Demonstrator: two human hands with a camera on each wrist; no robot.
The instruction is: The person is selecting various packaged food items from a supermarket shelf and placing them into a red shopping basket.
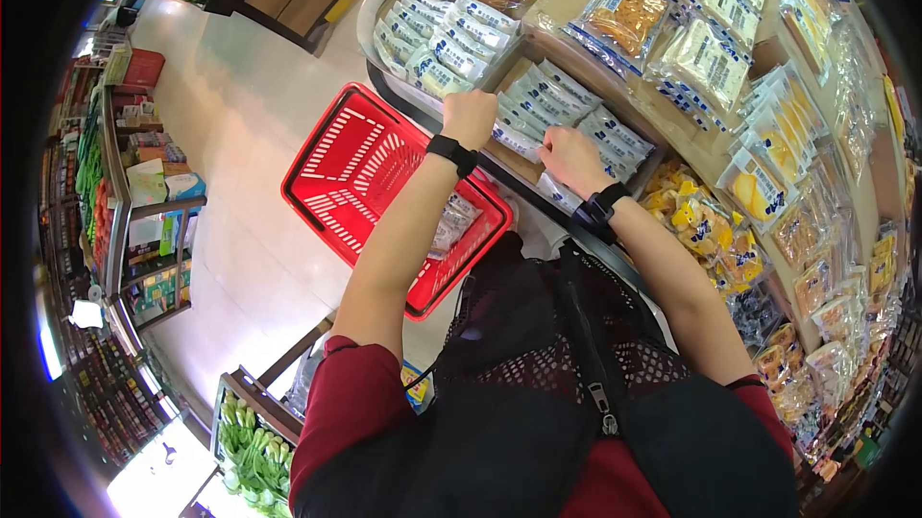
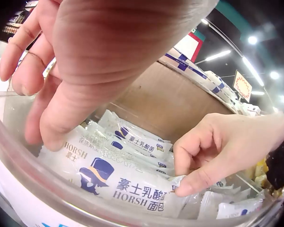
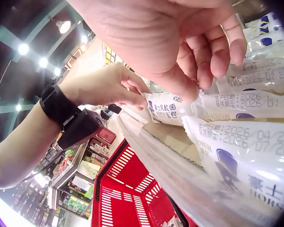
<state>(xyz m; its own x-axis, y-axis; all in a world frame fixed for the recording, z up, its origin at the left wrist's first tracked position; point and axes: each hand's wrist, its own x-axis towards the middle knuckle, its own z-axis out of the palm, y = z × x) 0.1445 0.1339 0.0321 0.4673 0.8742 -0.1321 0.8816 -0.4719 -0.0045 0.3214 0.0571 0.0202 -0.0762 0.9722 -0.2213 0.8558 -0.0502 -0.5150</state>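
One white packet of bread with a blue hat logo (image 2: 132, 182) (image 3: 163, 109) lies between both hands at the bin's near wall. My left hand (image 1: 471, 119) (image 2: 99, 61) (image 3: 106, 86) pinches one end between thumb and fingers. At the packet's other end, my right hand (image 1: 574, 161) (image 2: 232, 144) (image 3: 175, 45) pinches the wrapper corner with thumb and forefinger. Similar packets (image 1: 552, 91) (image 3: 246, 151) lie in rows in the bin around it. The fingertips are too small to make out in the head view.
A red basket (image 1: 360, 100) (image 3: 116, 189) stands left of the display, with clear packets (image 1: 455, 222) inside. Another bin of white packets (image 1: 423, 33) is farther left. Yellow packs (image 1: 706, 230) and bagged bread (image 1: 624, 14) surround the bin. Vegetable racks (image 1: 257, 456) stand at the lower left.
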